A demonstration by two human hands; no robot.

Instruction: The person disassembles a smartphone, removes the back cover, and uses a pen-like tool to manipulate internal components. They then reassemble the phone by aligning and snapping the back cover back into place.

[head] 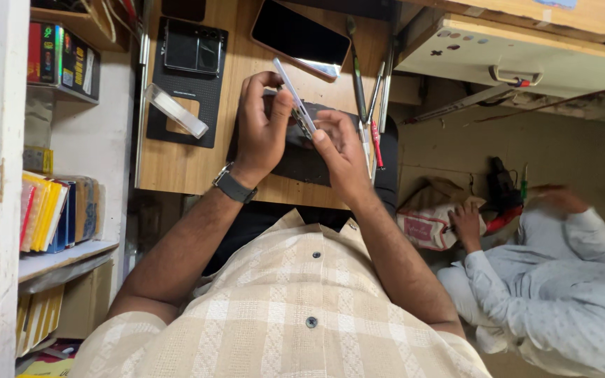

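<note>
Btwn 2 hands point(264, 126): 1 phone point(294, 108)

A single head-worn camera looks steeply down over the wearer's checked shirt point(295, 308) at the wooden counter point(176, 164), close enough that forearms fill the middle. Its frame takes in shelves point(64, 255) at left and another seated person point(554, 287) at right.

The surface point(176, 168) is smooth pale wood; the mat point(197, 105) matt black rubber; the phone point(301, 35) glossy glass.
</note>
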